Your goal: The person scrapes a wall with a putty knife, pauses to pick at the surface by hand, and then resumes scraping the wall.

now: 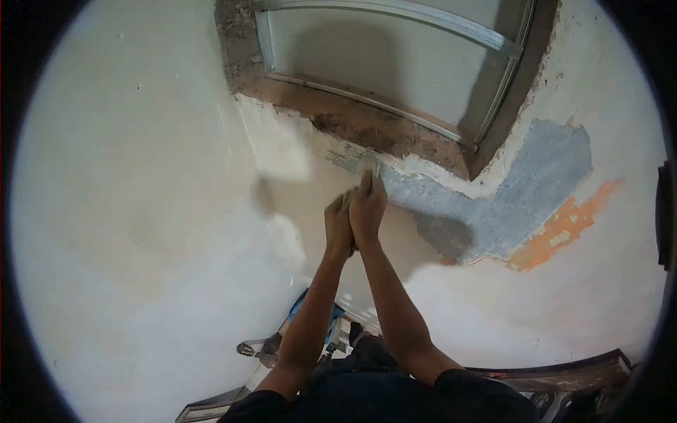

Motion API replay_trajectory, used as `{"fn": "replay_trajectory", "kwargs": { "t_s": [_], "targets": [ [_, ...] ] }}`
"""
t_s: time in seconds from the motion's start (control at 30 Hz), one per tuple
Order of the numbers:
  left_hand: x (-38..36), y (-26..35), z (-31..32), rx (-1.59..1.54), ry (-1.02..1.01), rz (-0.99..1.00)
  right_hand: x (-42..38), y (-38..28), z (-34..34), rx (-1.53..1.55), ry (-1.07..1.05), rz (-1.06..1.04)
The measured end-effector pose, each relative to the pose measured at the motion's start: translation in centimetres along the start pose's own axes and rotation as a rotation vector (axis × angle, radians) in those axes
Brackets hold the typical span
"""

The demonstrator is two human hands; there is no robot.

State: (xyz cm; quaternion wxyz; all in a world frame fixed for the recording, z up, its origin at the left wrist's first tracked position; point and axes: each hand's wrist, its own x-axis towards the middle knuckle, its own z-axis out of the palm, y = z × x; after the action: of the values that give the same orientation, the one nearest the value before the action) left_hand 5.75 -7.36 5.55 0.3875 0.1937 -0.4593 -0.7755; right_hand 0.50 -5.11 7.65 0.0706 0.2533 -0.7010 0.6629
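Observation:
Both my hands are raised together against the wall (176,176), just under a window opening. My right hand (368,208) is closed around a scraper (369,169); its pale blade end points up, at the left end of a bare grey patch (522,183). Pressed against it, my left hand (339,222) is also closed, apparently round the lower part of the same tool. The handle is hidden in my fingers. Thin grey scrape marks (343,159) show in the cream paint beside the blade.
Above is a metal window frame (395,109) in a recess with a rough, broken brown sill (367,134). An orange patch (564,229) borders the grey one. Dark wooden furniture (564,374) stands low right; a blue item (299,303) and clutter lie below.

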Motion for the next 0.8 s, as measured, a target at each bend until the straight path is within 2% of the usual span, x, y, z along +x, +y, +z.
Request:
{"fn": "replay_trajectory", "kwargs": {
  "t_s": [0.07, 0.13, 0.17, 0.23, 0.27, 0.3, 0.37, 0.43, 0.47, 0.53, 0.57, 0.63, 0.67, 0.7, 0.77, 0.8],
  "targets": [
    [0.1, 0.6, 0.0, 0.012, -0.067, 0.024, 0.2, 0.0, 0.4, 0.006, 0.026, 0.011],
    [0.1, -1.0, -0.7, -0.03, -0.06, 0.014, -0.4, 0.1, 0.6, 0.019, 0.041, 0.017],
    [-0.2, -2.0, -1.0, 0.048, 0.0, -0.051, -1.4, 0.4, 0.1, 0.074, 0.064, 0.05],
    [-0.8, -4.7, -1.0, 0.006, 0.012, -0.026, -2.5, 2.3, -0.6, 0.158, 0.093, 0.124],
    [-1.4, -4.6, -0.5, -0.038, 0.027, -0.016, -2.1, 2.1, -0.8, 0.157, 0.093, 0.123],
    [-0.9, -3.9, -0.6, 0.082, -0.021, 0.012, -1.5, 2.0, -0.9, 0.117, 0.099, 0.061],
    [0.1, -0.8, 0.0, 0.094, -0.066, 0.0, -0.6, 0.7, -0.8, 0.079, 0.112, 0.003],
    [0.1, -0.2, -0.1, 0.167, -0.108, 0.035, -0.4, -2.2, -1.1, 0.338, 0.027, 0.231],
    [-0.1, -0.7, -0.3, 0.173, -0.103, 0.036, -0.8, -0.8, -0.6, 0.344, 0.023, 0.235],
    [-1.5, -2.6, -0.1, 0.171, 0.054, 0.062, -2.0, 3.8, -0.3, 0.274, 0.075, 0.195],
    [-1.2, -4.0, -0.5, 0.102, 0.027, 0.006, -1.8, 3.7, -0.6, 0.272, 0.081, 0.194],
    [-1.0, 0.0, 0.6, 0.155, -0.03, -0.043, -0.9, 2.4, -0.8, 0.115, 0.065, 0.069],
    [-1.1, 1.3, 0.9, 0.209, -0.079, -0.099, -0.6, 1.9, -0.6, 0.113, 0.063, 0.071],
    [-1.1, -0.2, 0.2, 0.21, -0.074, -0.113, -0.6, 1.6, -0.7, 0.078, 0.101, 0.014],
    [0.1, -2.6, -0.7, 0.155, -0.087, 0.086, -0.7, 0.4, -0.5, 0.063, 0.146, -0.059],
    [-0.1, -3.3, -0.8, 0.156, -0.09, 0.084, -1.6, 0.2, -1.2, 0.192, 0.092, 0.114]
  ]
}}
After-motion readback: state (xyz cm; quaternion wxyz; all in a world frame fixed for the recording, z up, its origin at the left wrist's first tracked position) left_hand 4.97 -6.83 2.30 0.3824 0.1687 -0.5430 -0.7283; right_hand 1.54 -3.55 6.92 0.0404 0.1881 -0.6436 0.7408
